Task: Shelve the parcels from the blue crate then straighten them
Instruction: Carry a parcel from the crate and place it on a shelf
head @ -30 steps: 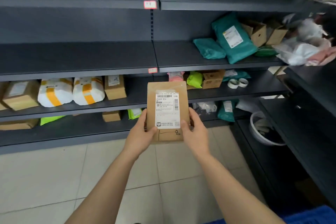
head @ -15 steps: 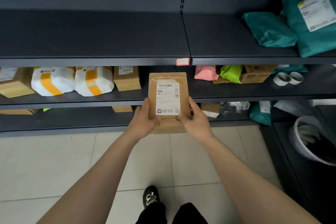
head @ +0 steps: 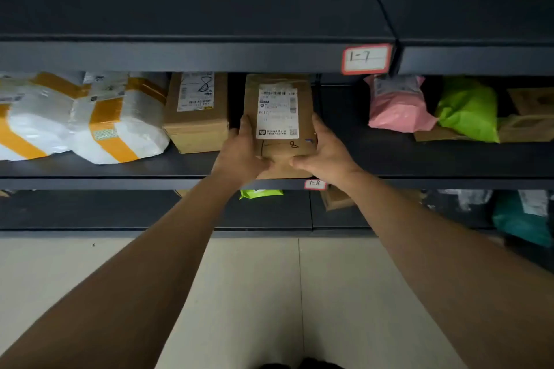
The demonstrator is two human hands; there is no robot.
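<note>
— While both hands are on it, where does the brown parcel (head: pixel 277 126) sit?

— In the gap on the shelf (head: pixel 419 159) tagged "1-8" (head: pixel 314 183). A brown box (head: pixel 196 117) is just to its left and a pink bag (head: pixel 395 108) is further right. Its lower end is at the shelf's front lip. Whether its weight is on the board I cannot tell.

— And the grip?

— The left hand (head: pixel 239 156) holds the left edge and the right hand (head: pixel 323 153) the right edge. The fingers (head: pixel 245 129) wrap along the sides, and the thumbs press on its front near the bottom.

— How far along, would you say?

— Partway, I judge. Two white parcels with orange tape (head: pixel 120 123), the box and a green bag (head: pixel 470 111) are already on this shelf. This one is being set in and not yet released. The blue crate is out of view, so I cannot say how many remain. Straightening looks left to do, since the row stands at mixed angles.

— Any writing?

— The tag above reads "1-7" (head: pixel 366 58). The parcel has a dash and an "8" written by hand, and the box's label also carries a big "8". The printed label shows a barcode and a QR code, but its small text is too blurred to read.
</note>
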